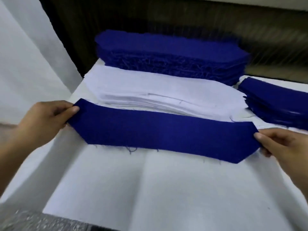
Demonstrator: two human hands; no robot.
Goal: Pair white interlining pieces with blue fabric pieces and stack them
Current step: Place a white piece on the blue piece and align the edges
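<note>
Blue fabric piece (160, 132) is held stretched just above the table (150, 189), long axis running 9 to 3 o'clock. The left hand (45, 120) pinches the 9 o'clock end and the right hand (283, 145) pinches the 3 o'clock end, so neither is nearer. White interlining stack (158, 90) lies parallel at 12 o'clock, just beyond the piece's far edge; contact cannot be told. Tall blue stack (170, 52) stands further at 12 o'clock. Lower blue stack (275, 104) sits at 2 o'clock, probably the destination. The table's creased white cloth extends toward 6 o'clock.

Blue fabric piece (163, 130), white interlining stack (150, 90)
</note>
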